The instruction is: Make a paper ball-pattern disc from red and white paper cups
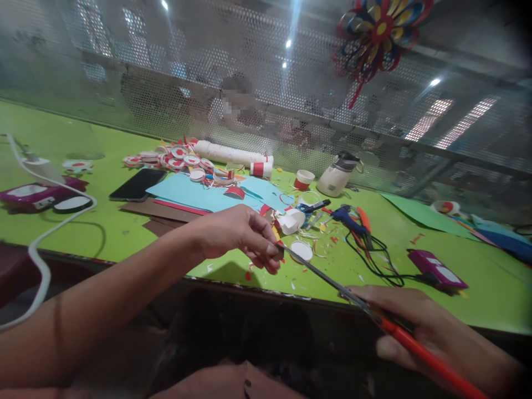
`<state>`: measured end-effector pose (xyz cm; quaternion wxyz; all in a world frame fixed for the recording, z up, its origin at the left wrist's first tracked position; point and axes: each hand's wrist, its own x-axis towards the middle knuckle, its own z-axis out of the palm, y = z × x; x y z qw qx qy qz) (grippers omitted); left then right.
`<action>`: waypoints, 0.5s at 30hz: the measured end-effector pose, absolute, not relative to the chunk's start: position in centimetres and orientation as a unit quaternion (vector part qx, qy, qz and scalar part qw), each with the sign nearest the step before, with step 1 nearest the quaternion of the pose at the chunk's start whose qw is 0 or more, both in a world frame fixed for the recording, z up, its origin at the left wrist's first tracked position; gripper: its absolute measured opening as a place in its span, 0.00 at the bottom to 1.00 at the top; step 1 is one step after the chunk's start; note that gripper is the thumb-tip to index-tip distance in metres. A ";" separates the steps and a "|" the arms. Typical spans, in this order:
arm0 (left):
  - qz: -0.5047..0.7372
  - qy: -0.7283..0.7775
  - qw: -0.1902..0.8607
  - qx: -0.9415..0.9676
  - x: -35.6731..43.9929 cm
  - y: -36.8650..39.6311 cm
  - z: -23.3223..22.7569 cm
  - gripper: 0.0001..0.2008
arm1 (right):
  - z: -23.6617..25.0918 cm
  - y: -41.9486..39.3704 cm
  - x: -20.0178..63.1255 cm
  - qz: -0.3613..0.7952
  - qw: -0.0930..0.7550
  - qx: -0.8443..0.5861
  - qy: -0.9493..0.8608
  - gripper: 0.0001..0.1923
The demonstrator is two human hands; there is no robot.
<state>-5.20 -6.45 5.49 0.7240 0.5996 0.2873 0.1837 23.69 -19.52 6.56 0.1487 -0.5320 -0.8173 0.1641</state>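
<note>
My left hand point(243, 235) is closed in a pinch above the front edge of the green table. Between its thumb and fingers sits a small dark reddish-brown piece of paper point(280, 251). My right hand point(419, 327), at the lower right, is wrapped around a pair of scissors point(328, 281) with orange-red handles. Their long blades point left, and the tips reach the paper piece; whether they are cutting into it I cannot tell. Just behind the blades, a white paper disc point(301, 251) lies on the table among small coloured scraps.
Light-blue sheets point(189, 191) and a black phone point(138, 184) lie behind my left arm, near a pile of red-and-white paper discs point(177, 157). A blue-and-orange glue gun point(351, 220), its cord, a purple power block point(438, 270), a paper cup point(304, 179) and a bottle point(337, 175) stand to the right.
</note>
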 end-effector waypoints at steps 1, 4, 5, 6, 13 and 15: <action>0.183 0.289 0.723 0.600 -5.2 -6.4 5.5 0.07 | 6.6 -19.5 23.7 0.165 0.120 -0.533 -0.821 0.20; 0.181 0.294 0.722 0.600 -5.2 -6.5 5.6 0.06 | 6.6 -19.3 24.0 0.161 0.068 -0.535 -0.827 0.20; 0.180 0.295 0.723 0.598 -5.2 -6.5 5.6 0.06 | 6.5 -19.2 24.1 0.152 0.064 -0.537 -0.827 0.21; 0.180 0.295 0.724 0.597 -5.1 -6.5 5.6 0.06 | 6.5 -19.2 24.3 0.145 0.061 -0.538 -0.828 0.22; 0.192 0.300 0.729 0.584 -5.0 -6.5 5.5 0.06 | 5.8 -19.0 25.0 0.105 0.052 -0.535 -0.837 0.27; 0.192 0.301 0.729 0.584 -5.0 -6.5 5.5 0.06 | 5.7 -19.1 25.0 0.094 0.055 -0.540 -0.834 0.27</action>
